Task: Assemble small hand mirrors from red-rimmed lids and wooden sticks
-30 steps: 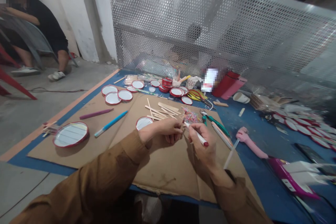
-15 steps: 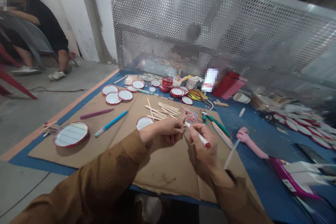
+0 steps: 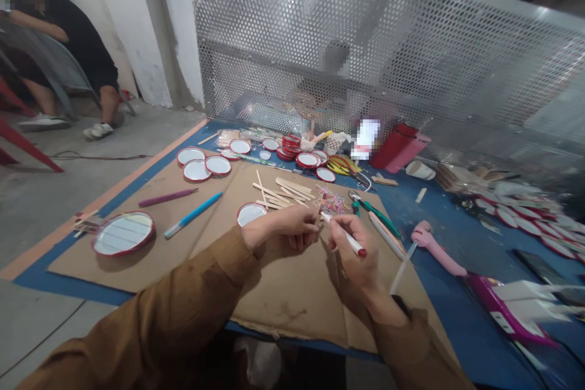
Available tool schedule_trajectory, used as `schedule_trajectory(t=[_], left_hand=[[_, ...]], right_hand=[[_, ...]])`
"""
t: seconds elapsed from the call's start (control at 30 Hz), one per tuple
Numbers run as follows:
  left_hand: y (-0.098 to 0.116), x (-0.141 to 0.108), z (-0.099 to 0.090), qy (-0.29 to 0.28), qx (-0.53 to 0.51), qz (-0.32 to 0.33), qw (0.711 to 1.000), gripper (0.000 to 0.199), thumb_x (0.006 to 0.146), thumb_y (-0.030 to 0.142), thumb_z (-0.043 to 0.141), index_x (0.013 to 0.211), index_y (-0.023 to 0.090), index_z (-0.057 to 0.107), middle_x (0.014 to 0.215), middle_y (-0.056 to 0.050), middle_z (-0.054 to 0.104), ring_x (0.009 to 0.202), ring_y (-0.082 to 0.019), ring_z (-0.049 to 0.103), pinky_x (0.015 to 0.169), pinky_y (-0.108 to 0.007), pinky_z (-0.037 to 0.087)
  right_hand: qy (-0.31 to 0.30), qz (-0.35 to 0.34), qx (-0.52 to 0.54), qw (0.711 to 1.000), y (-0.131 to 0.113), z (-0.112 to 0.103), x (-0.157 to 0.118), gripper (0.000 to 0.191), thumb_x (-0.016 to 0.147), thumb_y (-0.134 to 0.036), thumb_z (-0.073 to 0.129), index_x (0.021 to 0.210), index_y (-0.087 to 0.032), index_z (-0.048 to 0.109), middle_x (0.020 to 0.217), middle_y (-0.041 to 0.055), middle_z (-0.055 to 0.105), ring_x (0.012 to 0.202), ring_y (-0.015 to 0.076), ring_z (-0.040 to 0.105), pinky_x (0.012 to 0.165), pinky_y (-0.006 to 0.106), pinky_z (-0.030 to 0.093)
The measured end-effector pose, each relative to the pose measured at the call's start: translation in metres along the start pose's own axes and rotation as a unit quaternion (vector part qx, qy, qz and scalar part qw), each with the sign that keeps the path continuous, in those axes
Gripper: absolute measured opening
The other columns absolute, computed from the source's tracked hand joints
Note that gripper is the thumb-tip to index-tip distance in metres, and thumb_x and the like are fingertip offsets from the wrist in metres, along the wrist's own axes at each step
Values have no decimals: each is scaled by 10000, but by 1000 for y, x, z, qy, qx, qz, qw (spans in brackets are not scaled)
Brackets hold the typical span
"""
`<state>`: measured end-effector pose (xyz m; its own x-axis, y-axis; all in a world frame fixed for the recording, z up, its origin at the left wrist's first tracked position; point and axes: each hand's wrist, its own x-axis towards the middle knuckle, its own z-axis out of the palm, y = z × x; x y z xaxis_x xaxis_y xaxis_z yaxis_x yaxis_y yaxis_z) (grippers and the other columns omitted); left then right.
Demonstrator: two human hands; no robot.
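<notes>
Near the middle of the cardboard, my left hand (image 3: 295, 228) pinches a narrow wooden craft stick (image 3: 321, 206) that stands nearly upright. My right hand (image 3: 355, 251) is closed around a white marker pen (image 3: 351, 240) with a red end. The pen's tip points at the stick, close to it; whether they touch I cannot tell. Just beyond my hands lie loose craft sticks (image 3: 278, 195) and a heap of small coloured bands (image 3: 336, 201). A red-rimmed round lid (image 3: 251, 213) sits behind my left wrist, partly covered by it.
On the cardboard (image 3: 283, 311) at left lie a banjo-like piece (image 3: 123, 233), a blue pen (image 3: 194, 214) and a purple pen (image 3: 167, 198). Green-handled pliers (image 3: 377, 214) and a pink glue gun (image 3: 439, 247) are at right. A perforated metal panel (image 3: 274, 30) stands behind. A person (image 3: 82, 42) sits far left.
Hands, stick and marker keep almost the same position. The seated person's arm at far left has shifted slightly.
</notes>
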<state>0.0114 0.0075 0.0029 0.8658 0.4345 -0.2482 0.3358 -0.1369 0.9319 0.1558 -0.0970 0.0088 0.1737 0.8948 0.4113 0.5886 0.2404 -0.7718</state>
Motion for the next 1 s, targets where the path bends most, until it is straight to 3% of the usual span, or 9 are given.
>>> schedule_trajectory(t=[0.3,0.47,1.0], left_hand=[[2,-2,0,4,5,-1,1000,175,851,113,428,706,149,520,547,25,580,393,-113,577,411,-212,476],[2,-1,0,-1,7,3,1000,157,852,115,433,731,145,530,566,26,589,395,-105,580,400,-191,463],[-1,1,0,-7,9,-3,1000,175,868,129,418,735,145,531,534,22,583,402,-110,579,426,-203,475]], right_hand=[[-1,10,7,1000,-2,1,0,219,892,-402,536,838,-200,600,604,-36,555,542,127,508,523,245,390],[29,23,45,998,-1,-1,1,228,897,-419,531,814,-210,570,569,-45,546,530,129,509,530,247,398],[-7,-9,-2,1000,1,0,1,208,909,-386,521,862,-197,595,641,-20,574,584,136,532,565,258,412]])
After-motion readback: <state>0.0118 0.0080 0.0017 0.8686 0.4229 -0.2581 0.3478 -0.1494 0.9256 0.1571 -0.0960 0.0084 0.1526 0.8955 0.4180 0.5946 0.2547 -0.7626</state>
